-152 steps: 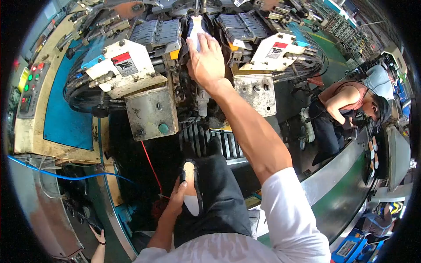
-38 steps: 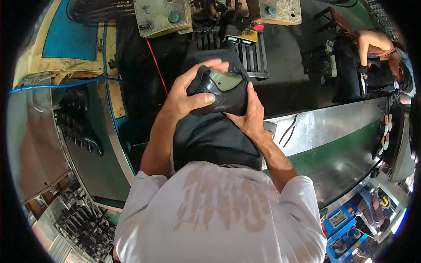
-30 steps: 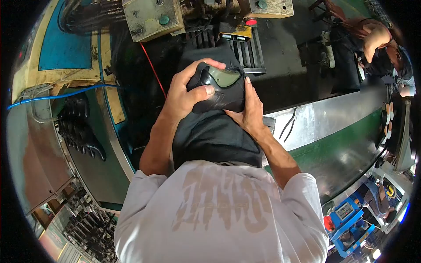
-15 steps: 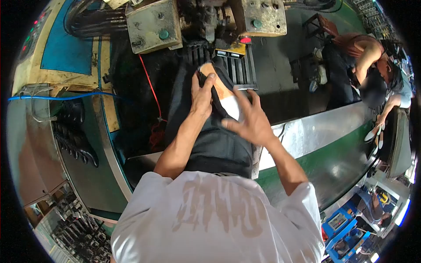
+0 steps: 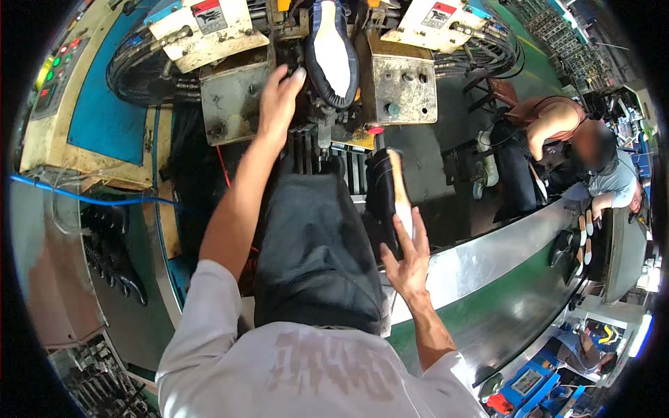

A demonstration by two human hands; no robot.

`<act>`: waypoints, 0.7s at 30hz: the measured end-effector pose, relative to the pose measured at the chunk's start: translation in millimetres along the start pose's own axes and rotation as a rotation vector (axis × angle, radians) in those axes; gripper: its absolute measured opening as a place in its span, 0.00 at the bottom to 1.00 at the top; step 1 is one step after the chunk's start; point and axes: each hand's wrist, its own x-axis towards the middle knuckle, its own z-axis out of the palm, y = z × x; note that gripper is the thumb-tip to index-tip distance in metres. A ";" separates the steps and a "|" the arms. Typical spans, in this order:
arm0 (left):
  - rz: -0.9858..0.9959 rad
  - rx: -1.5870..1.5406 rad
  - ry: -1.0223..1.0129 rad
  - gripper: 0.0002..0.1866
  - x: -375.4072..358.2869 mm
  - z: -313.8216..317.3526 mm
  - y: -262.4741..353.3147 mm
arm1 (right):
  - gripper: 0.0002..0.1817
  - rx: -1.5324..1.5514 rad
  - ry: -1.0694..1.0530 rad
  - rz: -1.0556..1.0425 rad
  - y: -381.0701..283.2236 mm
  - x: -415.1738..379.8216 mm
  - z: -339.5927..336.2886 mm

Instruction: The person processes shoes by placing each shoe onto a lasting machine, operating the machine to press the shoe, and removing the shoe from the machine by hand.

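Since the earlier frame, our left hand (image 5: 279,104) has gone up from the shoe (image 5: 380,189) to the machine (image 5: 404,87), and the shoe has moved from above our lap to the right side of our knees. Our right hand (image 5: 410,254) is at the lower end of the shoe. Its fingers are spread, two of them along the white part of the sole; if they grip it, we cannot tell. The fingers of our left hand are also apart, and they point upward, just beside the left box (image 5: 233,97). If they touch the machine, we cannot tell.

We see the second shoe (image 5: 332,59) at the middle of the machine, with its white sole toward us and its black edge in folds. Near it, under the right side of the machine, is the red button (image 5: 375,130). On our right is the long green desk (image 5: 481,299) with its metal edge (image 5: 481,254), and beyond this edge a co-worker (image 5: 550,132) bends forward.
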 end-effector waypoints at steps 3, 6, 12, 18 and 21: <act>-0.399 -0.450 -0.243 0.31 72.3 45.5 34.5 | 0.43 -0.152 0.098 -0.081 -6.5 38.8 -21.6; -0.517 -0.562 -0.405 0.17 103.1 66.7 37.1 | 0.44 -0.216 0.204 -0.226 -28.9 97.7 -35.2; -0.425 -0.517 -0.404 0.23 8.5 -0.7 77.5 | 0.46 -0.305 0.226 -0.438 -81.2 233.3 -24.0; -0.473 -0.913 -0.423 0.42 -121.5 -93.5 32.2 | 0.43 -0.307 0.174 -0.350 -109.2 302.1 38.6; -0.610 -0.873 -0.254 0.34 -161.6 -131.5 -27.9 | 0.41 -0.325 0.232 -0.303 -107.3 305.6 74.0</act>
